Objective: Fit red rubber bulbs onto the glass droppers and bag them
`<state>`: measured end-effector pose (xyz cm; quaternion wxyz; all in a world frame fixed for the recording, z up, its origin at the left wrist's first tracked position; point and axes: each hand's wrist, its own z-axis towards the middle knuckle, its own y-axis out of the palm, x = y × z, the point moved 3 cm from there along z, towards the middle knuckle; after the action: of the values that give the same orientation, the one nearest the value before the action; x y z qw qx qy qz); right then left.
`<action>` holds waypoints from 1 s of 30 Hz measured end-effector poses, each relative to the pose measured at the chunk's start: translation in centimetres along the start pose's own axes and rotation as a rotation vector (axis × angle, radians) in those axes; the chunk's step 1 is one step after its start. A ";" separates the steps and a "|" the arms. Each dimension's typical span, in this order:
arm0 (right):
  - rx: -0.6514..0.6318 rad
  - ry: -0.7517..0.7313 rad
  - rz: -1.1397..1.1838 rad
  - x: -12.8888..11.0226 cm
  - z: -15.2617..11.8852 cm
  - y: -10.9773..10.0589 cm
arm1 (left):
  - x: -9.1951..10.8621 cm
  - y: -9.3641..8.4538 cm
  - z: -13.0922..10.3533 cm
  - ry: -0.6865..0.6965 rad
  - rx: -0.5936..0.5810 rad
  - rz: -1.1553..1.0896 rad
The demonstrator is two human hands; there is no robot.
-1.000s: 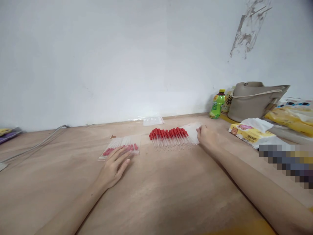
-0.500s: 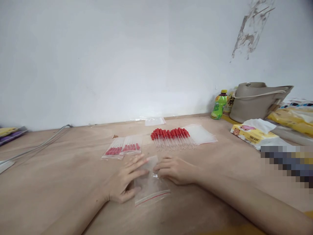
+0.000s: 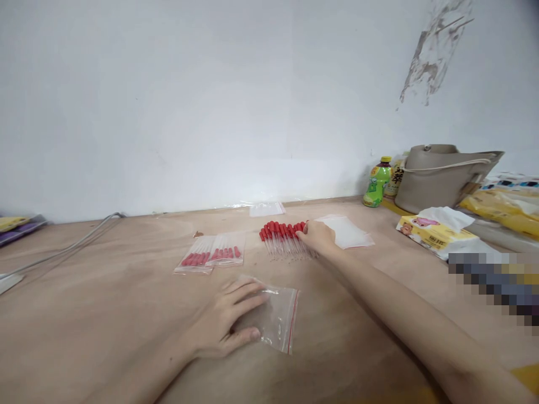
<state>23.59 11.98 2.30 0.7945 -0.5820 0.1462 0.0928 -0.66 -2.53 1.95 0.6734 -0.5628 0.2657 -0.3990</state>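
Note:
My left hand (image 3: 236, 320) lies over a clear zip-lock bag (image 3: 280, 320), its fingers apart and resting on the plastic. The bag is flat, with its red-lined seal toward the right. Farther back, a row of glass droppers (image 3: 281, 233) with red rubber bulbs lies side by side on the table. At the right end of that row is my right hand (image 3: 320, 237), thumb and forefinger closed on a red bulb; it hides the droppers behind it. Two zip-lock bags (image 3: 227, 252) with several droppers in each lie to the left, overlapping slightly.
A stack of flat bags (image 3: 349, 231) lies just right of the droppers, and another bag (image 3: 267, 209) is by the wall. To the right stand a tissue pack (image 3: 433, 233), a green bottle (image 3: 378, 182) and a grey-beige bag (image 3: 433, 177). A cable (image 3: 80, 241) crosses the left side.
My right hand has left the zip-lock bag and moved up to the row of droppers. The bag under my left hand has turned, so its seal now faces right.

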 end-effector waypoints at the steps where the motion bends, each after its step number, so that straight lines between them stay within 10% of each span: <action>1: -0.010 0.030 -0.001 0.0 0.2 0.3 | -0.2 0.1 -0.1 0.009 -0.037 -0.036; 15: -0.053 0.021 0.399 0.3 0.1 -0.4 | -0.1 1.5 -0.6 -0.223 0.070 -0.025; 30: -0.121 0.124 1.346 2.2 -10.4 1.2 | 0.2 2.8 1.8 -0.291 0.016 -0.080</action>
<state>23.94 2.44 -2.44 0.5200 -0.4118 0.5166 0.5415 1.51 -1.56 -0.37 0.6930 -0.6192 0.1397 -0.3419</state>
